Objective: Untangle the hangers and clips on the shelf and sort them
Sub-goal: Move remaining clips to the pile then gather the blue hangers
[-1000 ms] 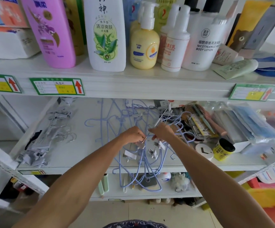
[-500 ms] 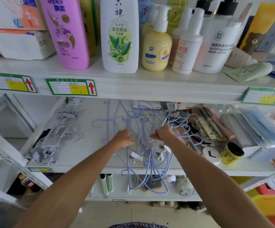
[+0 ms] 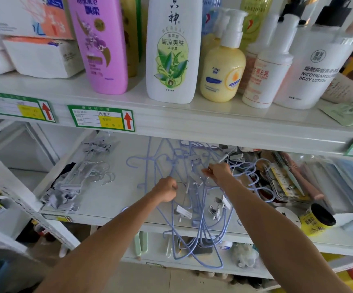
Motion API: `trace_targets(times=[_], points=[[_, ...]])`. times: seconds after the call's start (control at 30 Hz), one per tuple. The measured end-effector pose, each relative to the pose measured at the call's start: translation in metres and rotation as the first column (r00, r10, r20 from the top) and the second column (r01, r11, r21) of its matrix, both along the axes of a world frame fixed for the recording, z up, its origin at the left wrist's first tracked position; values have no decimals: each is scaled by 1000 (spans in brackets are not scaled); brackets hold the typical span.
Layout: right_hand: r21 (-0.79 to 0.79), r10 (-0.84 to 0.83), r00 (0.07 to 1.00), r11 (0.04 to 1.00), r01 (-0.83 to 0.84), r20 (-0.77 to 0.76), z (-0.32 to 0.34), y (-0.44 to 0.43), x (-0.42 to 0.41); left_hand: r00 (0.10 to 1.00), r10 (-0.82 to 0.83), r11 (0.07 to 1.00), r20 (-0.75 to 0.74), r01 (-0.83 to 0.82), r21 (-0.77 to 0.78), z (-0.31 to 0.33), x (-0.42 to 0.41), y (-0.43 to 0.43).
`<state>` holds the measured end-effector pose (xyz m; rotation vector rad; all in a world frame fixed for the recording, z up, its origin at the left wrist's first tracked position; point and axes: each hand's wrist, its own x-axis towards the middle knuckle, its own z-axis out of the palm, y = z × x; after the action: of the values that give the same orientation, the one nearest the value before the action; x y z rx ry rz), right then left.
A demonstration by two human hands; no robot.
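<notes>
While both arms reach over the middle shelf [image 3: 112, 193], the left hand [image 3: 165, 189] is fisted around blue wire of the tangled hangers [image 3: 194, 208]; the right hand [image 3: 218, 173], farther back, pinches a metal piece in the same tangle. Loops hang over the near edge; sorted clips [image 3: 70, 187] lie left; a yellow jar [image 3: 317, 222] stands right.

Smooth lilac-coated wire hangers [image 3: 194, 235]; bare shiny metal hooks [image 3: 104, 176] at left; glossy plastic bottles [image 3: 172, 49] above; matt white shelf [image 3: 112, 193].
</notes>
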<state>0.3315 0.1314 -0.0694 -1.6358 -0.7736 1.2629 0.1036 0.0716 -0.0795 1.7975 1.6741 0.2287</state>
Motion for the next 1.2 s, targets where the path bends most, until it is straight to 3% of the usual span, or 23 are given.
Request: trace_targets(times=[0.27, 0.53, 0.77, 0.9, 1.07, 1.2], points=[[-37, -180, 959, 984, 176, -217, 3, 25, -23, 995, 77, 997, 57, -79, 27, 2, 5, 4], [-33, -106, 992, 994, 108, 69, 3, 22, -4, 999, 49, 997, 9, -49, 52, 7, 16, 13], [-5, -85, 993, 996, 86, 81, 8, 31, -4, 999, -23, 1000, -41, 23, 13, 8, 20, 21], [-128, -46, 980, 989, 71, 195, 12, 41, 3, 998, -30, 999, -62, 31, 8, 6, 20, 22], [-210, 143, 959, 973, -92, 243, 20, 37, 3, 950, 39, 966, -311, 44, 254, 7, 32, 24], [-230, 217, 953, 959, -168, 210, 22, 38, 5, 986, 74, 949, -151, -23, 315, -2, 49, 42]])
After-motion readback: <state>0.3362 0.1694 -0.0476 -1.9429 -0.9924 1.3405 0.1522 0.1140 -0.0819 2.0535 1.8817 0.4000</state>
